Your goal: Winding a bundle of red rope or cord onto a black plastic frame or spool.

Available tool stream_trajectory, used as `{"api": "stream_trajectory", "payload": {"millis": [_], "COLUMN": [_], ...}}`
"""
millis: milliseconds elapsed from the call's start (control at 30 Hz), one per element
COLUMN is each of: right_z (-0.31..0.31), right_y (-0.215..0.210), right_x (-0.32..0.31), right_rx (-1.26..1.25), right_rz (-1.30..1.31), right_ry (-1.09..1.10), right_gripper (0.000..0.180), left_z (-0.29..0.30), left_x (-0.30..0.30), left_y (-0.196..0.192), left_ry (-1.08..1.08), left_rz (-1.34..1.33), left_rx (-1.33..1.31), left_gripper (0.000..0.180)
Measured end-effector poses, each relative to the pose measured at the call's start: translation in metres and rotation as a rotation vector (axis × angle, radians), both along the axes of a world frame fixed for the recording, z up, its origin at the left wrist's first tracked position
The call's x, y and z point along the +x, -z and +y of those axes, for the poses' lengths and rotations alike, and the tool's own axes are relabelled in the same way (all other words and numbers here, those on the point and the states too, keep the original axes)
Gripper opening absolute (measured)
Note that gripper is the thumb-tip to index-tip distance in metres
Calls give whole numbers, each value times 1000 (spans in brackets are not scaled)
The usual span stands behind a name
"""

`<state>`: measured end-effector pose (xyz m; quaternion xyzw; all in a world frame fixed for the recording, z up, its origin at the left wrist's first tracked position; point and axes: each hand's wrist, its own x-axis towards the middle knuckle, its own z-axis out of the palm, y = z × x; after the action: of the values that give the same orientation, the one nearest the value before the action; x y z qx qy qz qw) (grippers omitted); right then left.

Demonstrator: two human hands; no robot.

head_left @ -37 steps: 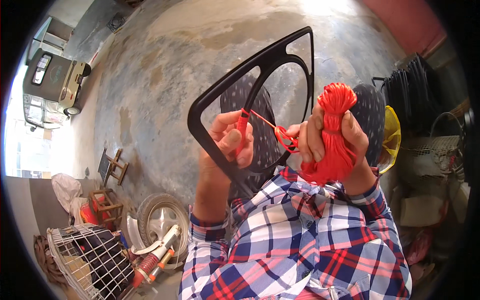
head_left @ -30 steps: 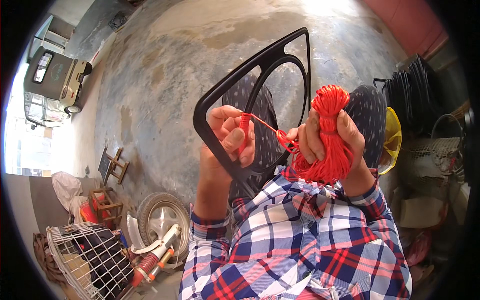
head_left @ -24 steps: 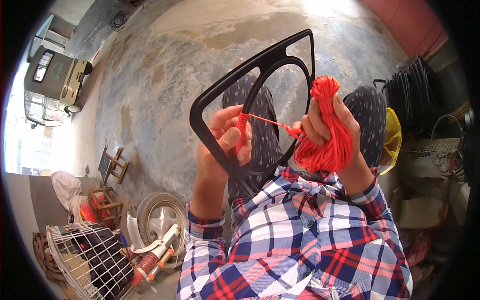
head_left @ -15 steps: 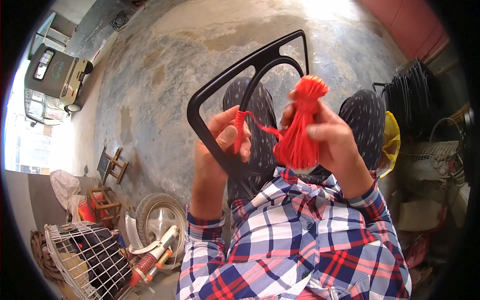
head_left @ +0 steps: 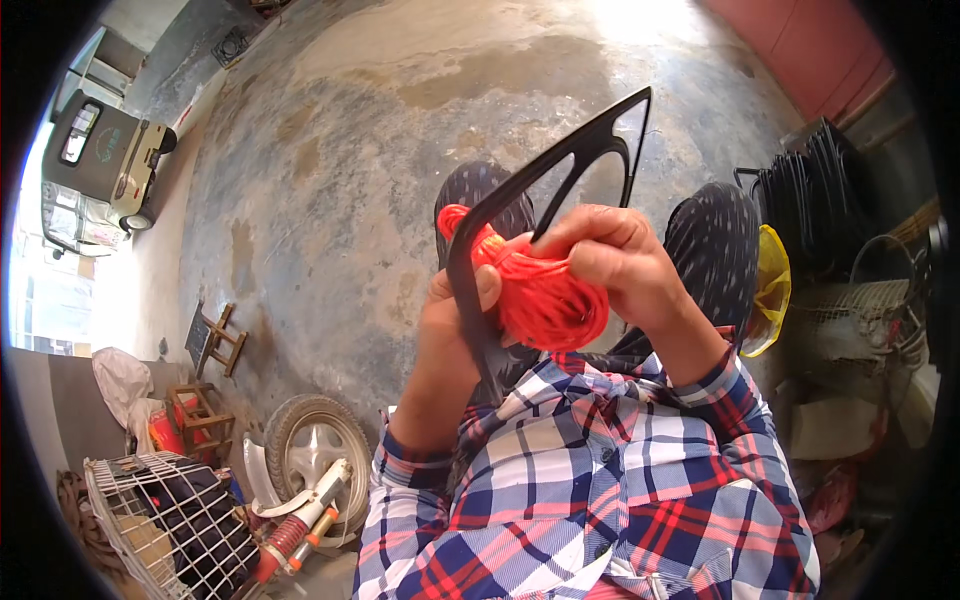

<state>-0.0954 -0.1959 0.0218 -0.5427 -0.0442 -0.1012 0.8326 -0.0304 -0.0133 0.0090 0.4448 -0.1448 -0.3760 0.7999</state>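
A black frame [head_left: 560, 150], with a curved inner bar and a pointed far corner, is held tilted over my knees. My left hand [head_left: 452, 315] is closed around the frame's near left side, its thumb against a bundle of red cord [head_left: 553, 305]. The bundle hangs in loops between both hands, its narrow tied end poking out past the left side of the frame. At the bundle's right edge my right hand [head_left: 630, 265] has thumb and fingers pinched on the cord, close to the inner bar. The cord wrapping on the bar is hidden behind the bundle.
Black frames [head_left: 815, 190] stand stacked at right, near a yellow bag [head_left: 768, 290] beside my knee. To the left are a wheel [head_left: 315, 455], a white wire basket [head_left: 175, 520] and small wooden stools [head_left: 215, 340]. A three-wheeled vehicle [head_left: 105, 160] is parked far left.
The red cord bundle has moved left and down, against the frame and my left hand. My right hand has shifted left with it. The frame has turned and its far corner has swung right.
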Motion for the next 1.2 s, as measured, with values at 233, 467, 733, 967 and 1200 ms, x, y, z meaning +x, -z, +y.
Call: {"api": "stream_trajectory", "payload": {"millis": [233, 467, 733, 967, 1200], "right_z": [5, -23, -37, -33, -36], "right_y": [25, 64, 51, 46, 17], "right_x": [1, 11, -12, -11, -14], "right_rx": [519, 448, 516, 480, 329], "right_rz": [71, 5, -178, -361, -125], "right_ry": [-505, 56, -60, -220, 223], "right_gripper": [48, 35, 31, 39, 36], "left_z": [-16, -8, -6, -8, -3], "left_x": [-24, -11, 5, 8, 13], "left_y": [-26, -11, 3, 4, 10], "left_ry": [184, 246, 117, 144, 107], "left_rz": [161, 49, -123, -102, -67], "left_rx": [-108, -88, -161, -131, -188], "left_gripper": [44, 69, 46, 37, 37]}}
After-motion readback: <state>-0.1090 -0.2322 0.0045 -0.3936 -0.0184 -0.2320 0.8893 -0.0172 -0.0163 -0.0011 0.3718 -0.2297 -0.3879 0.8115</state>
